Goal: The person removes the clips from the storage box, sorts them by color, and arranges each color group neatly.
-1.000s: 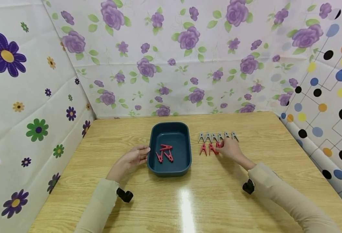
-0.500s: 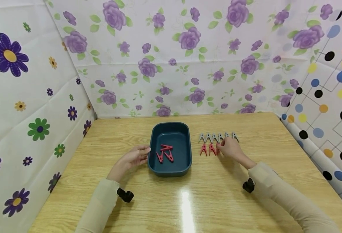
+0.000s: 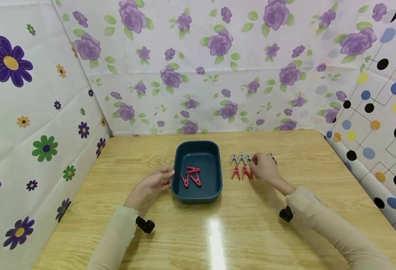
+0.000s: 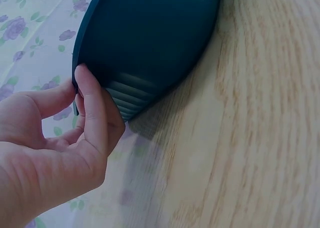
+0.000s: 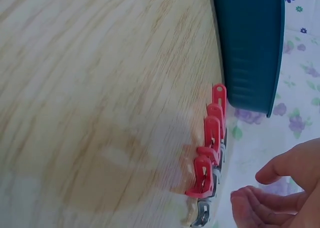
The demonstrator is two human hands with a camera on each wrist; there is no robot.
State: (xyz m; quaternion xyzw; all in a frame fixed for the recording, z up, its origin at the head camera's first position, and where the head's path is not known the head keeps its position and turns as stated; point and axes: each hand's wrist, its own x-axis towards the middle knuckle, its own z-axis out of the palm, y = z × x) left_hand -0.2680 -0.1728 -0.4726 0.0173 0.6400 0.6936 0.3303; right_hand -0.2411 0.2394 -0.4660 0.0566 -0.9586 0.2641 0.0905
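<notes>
Smooth plastic, glossy wood grain
The tub (image 3: 196, 200) looks smooth, satiny plastic, ridged on one wall; at its 3 o'clock, red clips (image 3: 236, 169) and grey clips (image 3: 233, 156) look plastic too. At 6 o'clock the wood-grained table (image 3: 251, 232) shines; the sleeves (image 3: 115, 232) look matt cloth.

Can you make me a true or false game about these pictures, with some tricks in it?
1. Three red plastic A-shaped clips lie in the dark teal rounded-rectangular tray. True.
2. The right hand holds the tray. False: the left hand pinches its edge.
3. Grey A-shaped clips lie on the wood-grain table, farther from the person than the matching red clips there. True.
4. The right hand pinches a clip. False: the right wrist view shows no clip between its thumb and fingers.
5. The cloth behind the table is plain black. False: the white cloth has purple flowers.
</notes>
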